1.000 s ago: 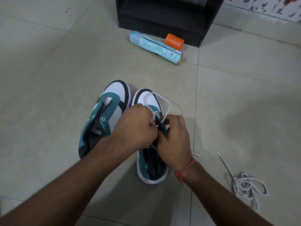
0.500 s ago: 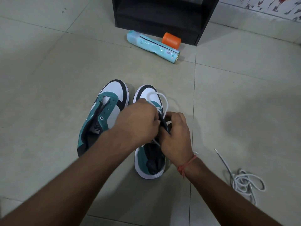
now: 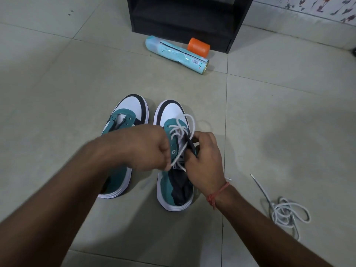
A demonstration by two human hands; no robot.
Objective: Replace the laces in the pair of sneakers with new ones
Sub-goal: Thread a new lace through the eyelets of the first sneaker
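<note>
We had the two sneakers side by side on the tiled floor (image 3: 57,105), toes pointing to twelve o'clock. The right sneaker (image 3: 174,157) lay under both our hands, and a white lace (image 3: 180,128) ran loosely through its upper eyelets, looping out over the white toe toward one o'clock.

Our left hand (image 3: 146,149) sat at nine o'clock of that shoe's tongue, fingers curled, pinching a strand of the lace that came down from the eyelets to its fingertips. Our right hand (image 3: 204,160) was at three o'clock of the tongue, fingers curled round the shoe's dark eyelet edge and the lace beside it; we could not tell exactly which strand it held. A red thread bracelet (image 3: 217,193) circled the right wrist.

The left sneaker (image 3: 127,120) stood just beside the other, at its nine o'clock, partly hidden by our left forearm. Its eyelets showed no lace.

A second white lace (image 3: 287,211) lay in a loose tangle on the floor at four o'clock of the shoes, well apart from them, one end stretching toward eleven o'clock.

At twelve o'clock, further off, a light blue can (image 3: 173,52) lay on its side, with an orange cap (image 3: 198,46) touching or just beside it. Behind both stood a black cabinet (image 3: 185,18), and a patterned wall (image 3: 317,6) showed at one o'clock.
</note>
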